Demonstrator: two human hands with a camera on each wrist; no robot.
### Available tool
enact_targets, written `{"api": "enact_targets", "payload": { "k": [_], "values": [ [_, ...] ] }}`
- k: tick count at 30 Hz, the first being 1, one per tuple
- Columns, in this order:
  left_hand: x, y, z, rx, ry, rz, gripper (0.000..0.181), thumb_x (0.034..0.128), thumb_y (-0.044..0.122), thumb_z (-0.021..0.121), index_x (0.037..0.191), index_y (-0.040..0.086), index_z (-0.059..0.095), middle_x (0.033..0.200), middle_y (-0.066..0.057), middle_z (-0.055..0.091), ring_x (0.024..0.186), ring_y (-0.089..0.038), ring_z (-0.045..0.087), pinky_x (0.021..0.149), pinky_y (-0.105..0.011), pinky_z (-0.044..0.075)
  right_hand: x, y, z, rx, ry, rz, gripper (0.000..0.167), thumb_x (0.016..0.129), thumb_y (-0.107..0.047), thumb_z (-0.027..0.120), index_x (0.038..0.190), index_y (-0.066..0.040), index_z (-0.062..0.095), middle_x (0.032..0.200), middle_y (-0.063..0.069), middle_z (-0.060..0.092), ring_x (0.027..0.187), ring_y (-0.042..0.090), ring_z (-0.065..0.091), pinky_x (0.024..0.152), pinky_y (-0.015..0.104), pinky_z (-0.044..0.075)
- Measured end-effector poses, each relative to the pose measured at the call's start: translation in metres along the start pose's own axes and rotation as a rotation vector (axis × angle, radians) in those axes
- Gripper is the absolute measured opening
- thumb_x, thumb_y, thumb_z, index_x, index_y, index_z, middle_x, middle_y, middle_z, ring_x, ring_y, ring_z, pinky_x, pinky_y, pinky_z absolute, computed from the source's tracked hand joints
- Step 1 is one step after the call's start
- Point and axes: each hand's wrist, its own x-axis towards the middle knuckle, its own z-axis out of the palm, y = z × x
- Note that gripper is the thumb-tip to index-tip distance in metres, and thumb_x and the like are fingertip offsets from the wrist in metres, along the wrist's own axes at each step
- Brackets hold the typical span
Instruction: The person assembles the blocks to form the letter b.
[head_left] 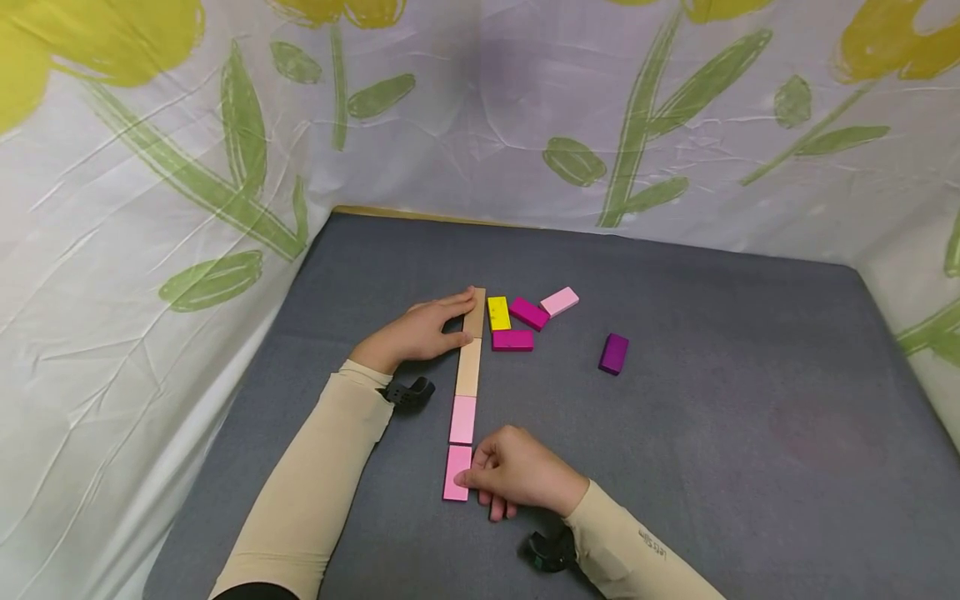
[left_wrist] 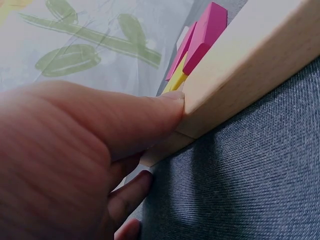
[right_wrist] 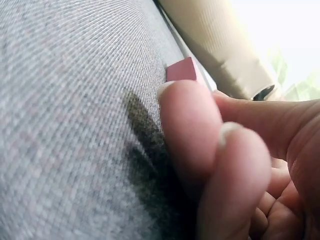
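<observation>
- Head view: the right hand (head_left: 528,471) pinches the nearest pink block (head_left: 457,460); the left hand (head_left: 420,329), fingers fairly straight, touches the far tan block (head_left: 476,321).
- Uneven pressure from either hand could skew the row (head_left: 468,367); pushed right, it might bump the yellow block (head_left: 498,313) just beside it.
- On the grey table (head_left: 712,458), the row's long axis points away from the person, leaning slightly right, blocks end to end.

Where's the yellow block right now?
In the head view, the yellow block lies near the middle, just right of the farther tan block that the left hand touches, beside two magenta blocks.
</observation>
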Motion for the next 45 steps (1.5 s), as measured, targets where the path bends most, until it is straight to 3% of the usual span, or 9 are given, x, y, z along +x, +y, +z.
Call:
{"api": "enact_targets", "payload": {
  "k": [45],
  "values": [
    [0.0017,0.0006,0.0001,0.004,-0.007,-0.023,0.072,0.105,0.032,0.065,0.165,0.01,0.032,0.175,-0.003,0.019,0.161,-0.028,0.021,0.128,-0.062,0.015,-0.0004,0.0021,0.0034,0.029,0.037,-0.044,0.028,0.096,-0.022,0.078,0.073,-0.008,0.07,0.056,0.002,0.065,0.041,0.01,0.061,0.042,0.026,0.051]
  ]
}}
